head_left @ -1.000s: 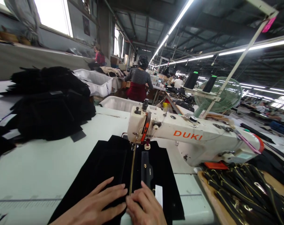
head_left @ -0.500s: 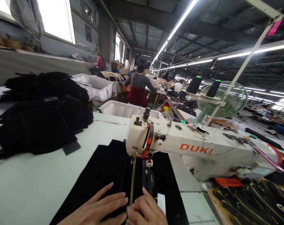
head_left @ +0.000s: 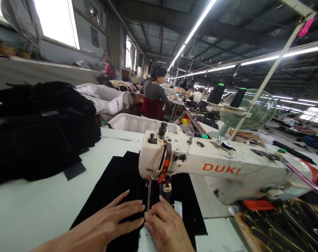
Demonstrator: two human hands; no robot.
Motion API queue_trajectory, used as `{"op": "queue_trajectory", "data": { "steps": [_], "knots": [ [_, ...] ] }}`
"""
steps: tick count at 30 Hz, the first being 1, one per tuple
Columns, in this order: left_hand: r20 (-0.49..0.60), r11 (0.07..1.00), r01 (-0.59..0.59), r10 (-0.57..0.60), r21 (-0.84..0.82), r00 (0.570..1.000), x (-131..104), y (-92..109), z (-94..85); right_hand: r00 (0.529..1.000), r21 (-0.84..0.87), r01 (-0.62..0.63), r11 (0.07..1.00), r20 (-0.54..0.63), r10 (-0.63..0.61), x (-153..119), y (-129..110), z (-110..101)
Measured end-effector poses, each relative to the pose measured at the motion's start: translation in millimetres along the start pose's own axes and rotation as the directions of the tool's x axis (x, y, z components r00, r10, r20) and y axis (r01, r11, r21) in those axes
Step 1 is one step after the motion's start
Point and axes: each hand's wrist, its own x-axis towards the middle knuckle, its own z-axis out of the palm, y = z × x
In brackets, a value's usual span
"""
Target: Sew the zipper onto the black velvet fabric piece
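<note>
Left hand point(head_left: 110, 224) lies flat with fingers spread on a black fabric panel point(head_left: 117, 189), while the right hand point(head_left: 166, 229) rests just beside it, fingers drawn together and pressing the cloth, with nothing pinched that can be seen. Between the fingertips a gold zipper strip point(head_left: 149, 197) runs toward 12 o'clock, up under the needle end of the white DUKI sewing machine point(head_left: 222, 171).

Guiding this seam well looks to call for even, light pressure from both palms, keeping the strip straight on the needle line and the fingertips short of the presser foot, which the machine head partly hides.

At 10 o'clock a heap of black cut pieces point(head_left: 40, 129) sits well apart from the panel, leaving bare pale counter point(head_left: 30, 210) at 9 o'clock for the cloth to slide. White bins point(head_left: 138, 122) stand behind the machine at 12 o'clock. At 3 o'clock the machine's body bounds the panel closely, and at 4 o'clock a pile of black zippers point(head_left: 282, 224) lies near the counter's edge. A small white tag point(head_left: 178, 208) lies on the fabric near the right hand.
</note>
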Motion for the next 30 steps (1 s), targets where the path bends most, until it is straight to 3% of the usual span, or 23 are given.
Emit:
{"op": "queue_trajectory", "data": {
  "steps": [3, 13, 19, 27, 30],
  "knots": [
    [0.072, 0.996, -0.085, 0.086, -0.009, 0.994, 8, -12, -8.3, 0.999, -0.016, -0.009, 1.000, 0.032, 0.010, 5, 5, 0],
    [0.151, 0.983, -0.138, 0.119, 0.118, 0.981, 41, -24, -25.4, 0.984, -0.082, -0.095, 0.992, 0.145, 0.107, 26, 23, 3],
    [0.203, 0.994, -0.101, 0.093, 0.033, 0.975, 49, -36, -19.8, 0.981, -0.108, -0.145, 0.983, 0.116, 0.158, 31, 28, 9],
    [0.208, 0.991, -0.009, 0.037, -0.137, 0.977, 37, -44, -5.3, 0.955, -0.134, -0.293, 0.947, 0.016, 0.298, 21, 32, 7],
    [0.183, 0.990, -0.014, 0.039, -0.139, 0.982, 36, -42, -10.7, 0.969, -0.181, -0.249, 0.952, -0.032, 0.247, 12, 39, 12]
  ]
}}
